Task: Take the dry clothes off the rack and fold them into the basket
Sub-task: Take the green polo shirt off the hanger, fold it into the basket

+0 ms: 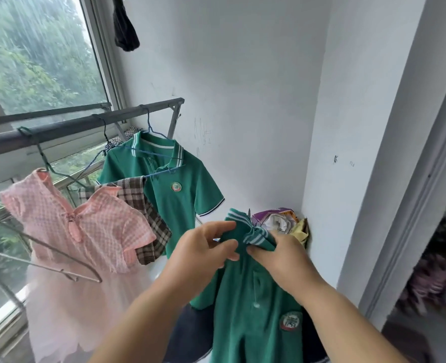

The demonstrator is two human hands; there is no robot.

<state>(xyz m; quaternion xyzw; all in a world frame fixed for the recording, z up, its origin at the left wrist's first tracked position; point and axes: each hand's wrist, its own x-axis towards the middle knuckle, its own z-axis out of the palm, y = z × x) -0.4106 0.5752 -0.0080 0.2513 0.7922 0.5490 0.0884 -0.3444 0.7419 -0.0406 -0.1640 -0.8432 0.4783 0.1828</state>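
I am holding the green polo shirt (253,331) near me, right of the rack (80,124): my left hand (203,248) and right hand (278,256) are both pinching its striped collar (258,235), curled tight, the body hanging below.

Looks like a home's laundry corner: holds a metal drying rack (67,128) beside a large window (41,53), hung with children's clothes (85,226); shows scribbled white walls (256,87) and a doorway (441,258) leading to another room.
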